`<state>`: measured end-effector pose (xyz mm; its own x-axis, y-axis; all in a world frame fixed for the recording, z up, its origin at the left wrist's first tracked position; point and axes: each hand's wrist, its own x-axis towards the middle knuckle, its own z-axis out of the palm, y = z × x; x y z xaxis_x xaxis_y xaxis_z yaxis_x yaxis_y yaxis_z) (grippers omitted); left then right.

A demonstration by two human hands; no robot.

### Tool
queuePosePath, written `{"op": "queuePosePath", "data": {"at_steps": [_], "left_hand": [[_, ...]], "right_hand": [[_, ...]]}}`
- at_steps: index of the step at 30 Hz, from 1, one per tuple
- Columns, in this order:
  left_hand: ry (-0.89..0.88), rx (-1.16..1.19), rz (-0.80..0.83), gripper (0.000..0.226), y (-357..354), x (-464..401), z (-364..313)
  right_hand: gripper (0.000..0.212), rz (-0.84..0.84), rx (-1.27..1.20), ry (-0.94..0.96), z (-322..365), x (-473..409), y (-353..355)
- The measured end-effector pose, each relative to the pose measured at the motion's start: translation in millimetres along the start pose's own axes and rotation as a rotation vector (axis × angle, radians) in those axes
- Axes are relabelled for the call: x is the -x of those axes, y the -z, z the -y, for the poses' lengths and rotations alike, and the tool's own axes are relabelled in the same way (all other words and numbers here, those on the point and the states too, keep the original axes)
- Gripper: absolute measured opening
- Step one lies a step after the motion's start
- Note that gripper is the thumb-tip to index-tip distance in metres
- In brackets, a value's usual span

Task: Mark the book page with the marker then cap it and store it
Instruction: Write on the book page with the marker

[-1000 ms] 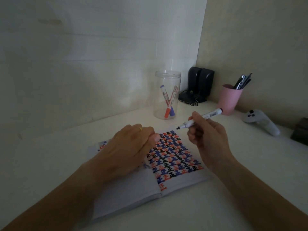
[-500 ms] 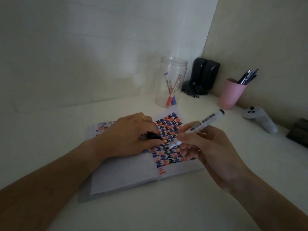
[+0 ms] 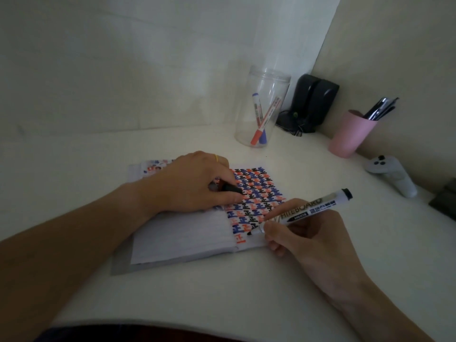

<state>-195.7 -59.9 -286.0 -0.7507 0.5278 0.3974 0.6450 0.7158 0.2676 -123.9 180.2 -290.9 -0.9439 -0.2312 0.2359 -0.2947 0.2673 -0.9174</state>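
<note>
Head view: marking step in hand. Book lies open on the tabletop, its right page mostly filled with red, blue and black marks. Left hand rests flat on the book above the spine, pinning it, fingers closed on the black cap. Right hand sits just right of the book's lower right corner, wrist on the tabletop, fingers clamped on the marker in a writing grip. Barrel tilts up and away to the right; tip is at the bottom of the marked block, touching the page as far as I can tell.

Next, by my read: finish the stroke, lift, bring the marker over to the cap and press it on, then drop it in the clear jar beyond the book (two markers already in there). Capping needs tip and cap lined up.
</note>
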Motion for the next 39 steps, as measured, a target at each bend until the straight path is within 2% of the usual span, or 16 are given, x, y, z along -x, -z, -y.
{"op": "queuePosePath", "data": {"at_steps": [7,14,22,30,34,39], "left_hand": [[-0.007,0.003,-0.003,0.034,0.2,-0.2,-0.7],[-0.011,0.012,-0.008,0.029,0.7,0.3,-1.1],[0.006,0.009,0.000,0.033,1.0,0.2,-1.9],[0.006,-0.003,0.005,0.035,0.9,-0.1,-2.1],[0.003,0.003,0.009,0.034,1.3,-0.3,-2.3],[0.010,0.000,0.008,0.038,1.1,0.3,-1.6]], "right_hand": [[0.003,-0.002,0.077,-0.021,-1.4,0.7,-1.2],[0.010,-0.024,0.027,-0.026,-0.9,0.7,-0.3],[0.014,-0.017,0.054,-0.008,-0.3,1.3,1.0],[0.013,-0.023,0.080,-0.010,-1.5,0.8,-0.3],[0.010,0.010,0.005,0.010,1.8,1.7,1.9],[0.011,0.041,0.062,0.036,1.4,1.8,-0.2]]}}
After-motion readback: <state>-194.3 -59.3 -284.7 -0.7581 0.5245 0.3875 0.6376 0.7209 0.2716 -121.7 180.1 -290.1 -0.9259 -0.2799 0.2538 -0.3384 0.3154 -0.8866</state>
